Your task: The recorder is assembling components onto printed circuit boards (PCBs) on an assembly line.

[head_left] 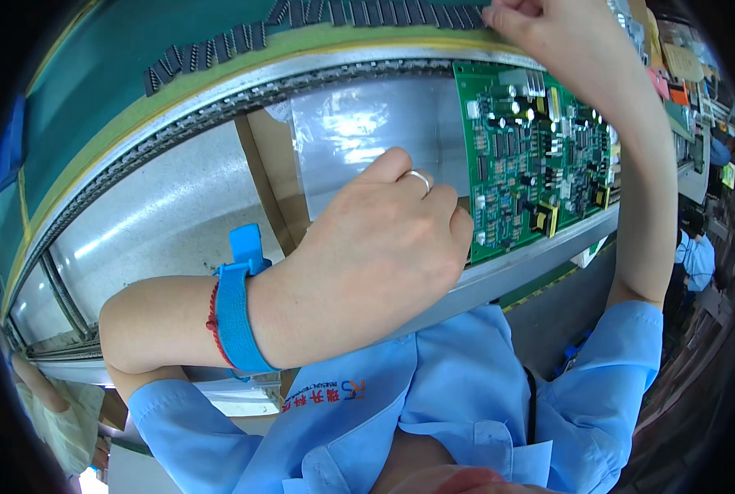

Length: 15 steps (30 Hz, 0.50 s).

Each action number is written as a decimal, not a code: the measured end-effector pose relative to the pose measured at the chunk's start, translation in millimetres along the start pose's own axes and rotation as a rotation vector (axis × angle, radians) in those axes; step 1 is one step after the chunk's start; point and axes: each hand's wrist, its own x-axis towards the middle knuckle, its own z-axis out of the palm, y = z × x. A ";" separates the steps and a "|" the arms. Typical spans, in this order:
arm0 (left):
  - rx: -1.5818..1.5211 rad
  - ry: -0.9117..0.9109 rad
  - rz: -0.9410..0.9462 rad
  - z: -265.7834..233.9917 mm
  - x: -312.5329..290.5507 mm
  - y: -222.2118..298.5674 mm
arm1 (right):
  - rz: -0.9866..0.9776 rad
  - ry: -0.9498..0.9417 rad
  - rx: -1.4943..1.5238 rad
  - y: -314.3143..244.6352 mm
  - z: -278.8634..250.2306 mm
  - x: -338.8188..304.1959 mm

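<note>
My left hand point(392, 235) is closed, fingers curled under, beside the left edge of a green circuit board point(487, 136). Whatever it may hold is hidden beneath the knuckles. A ring is on one finger and a blue wrist strap point(244, 321) circles the wrist. At the top, my right hand point(548, 29) has its thumb and fingers pinched together by the right end of a row of black multi-pin chips point(417, 13); I cannot make out what is between the fingertips. The board, crowded with capacitors, chips and yellow-black transformers, lies across the conveyor rails.
A chain conveyor rail point(211, 107) curves between the green work mat point(104, 74) and the board. Under the rails is an open cardboard box point(265, 165) with clear plastic sheeting point(343, 123). Other people show at lower left point(59, 412) and far right point(697, 259).
</note>
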 end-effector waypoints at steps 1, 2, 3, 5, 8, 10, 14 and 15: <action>-0.001 0.005 0.000 0.1 0.4 -0.3 | -0.028 -0.001 -0.055 0.1 0.4 0.5; -0.015 -0.009 0.016 0.6 1.2 -0.1 | -0.045 0.028 -0.076 0.2 0.1 -2.7; -0.011 0.003 0.022 0.8 2.0 -0.2 | -0.020 0.018 -0.073 4.3 2.0 -5.1; -0.019 0.007 0.023 0.9 1.9 -0.6 | -0.218 0.200 -0.182 10.8 7.4 -3.1; 0.006 0.014 -0.032 1.6 -0.6 -2.6 | -0.271 0.228 -0.108 5.6 17.6 11.6; 0.006 -0.016 0.032 -1.8 4.9 0.2 | -0.152 0.273 -0.249 -0.5 8.0 5.1; 0.001 -0.060 -0.004 3.8 4.1 -0.1 | -0.151 0.233 -0.208 7.1 14.2 11.9; 0.001 -0.059 -0.015 4.9 3.9 0.2 | -0.144 0.182 -0.197 7.4 14.0 17.8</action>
